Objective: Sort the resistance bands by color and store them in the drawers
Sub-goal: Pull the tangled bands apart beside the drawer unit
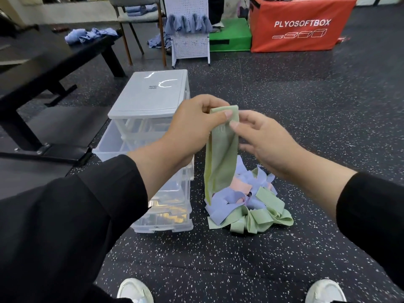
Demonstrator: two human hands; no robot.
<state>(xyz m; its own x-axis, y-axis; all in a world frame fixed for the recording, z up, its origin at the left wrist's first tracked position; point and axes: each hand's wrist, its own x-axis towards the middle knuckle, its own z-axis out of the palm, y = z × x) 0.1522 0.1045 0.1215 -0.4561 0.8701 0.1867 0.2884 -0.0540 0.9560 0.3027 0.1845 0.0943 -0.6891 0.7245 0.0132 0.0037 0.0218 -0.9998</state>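
Hidden: the left forearm crosses the drawer unit point(150, 110), covering part of its middle drawers; what lies in the lower drawers is only a blur of yellowish shapes behind clear plastic.
Cut off: both sleeves point(72, 217) run out of view at 7 and 4 o'clock; the two white shoes point(134, 290) are clipped by the bottom edge at 6 o'clock.
Hard to tell: the fingertips of the right hand sit behind the band, so their grip cannot be seen in full; the print on the drawer lid is too small to read.
Left hand point(196, 123): at centre, fingers curled, thumb and forefinger pinching the folded top of the green band point(222, 154).
Right hand point(264, 145): just at 3 o'clock of the left hand, thumb tip touching the band's right edge, fingers loosely bent beside and behind it; it seems to pinch the band lightly.
Green band: hangs straight down from between the two hands, its lower end reaching the pile.
Pile point(247, 204): green, lilac and pink bands tangled on the floor at 5 o'clock of the hands, just beside the drawer unit's right side.
Drawer unit: at 9 to 10 o'clock of the hands, an upper drawer pulled out toward the left.
Floor point(306, 106): dark, speckled rubber.
Far off: red box point(299, 25) at 1 o'clock, green block point(229, 36) beside it, white pegboard point(190, 29) at 12, black bench point(43, 68) at 10.
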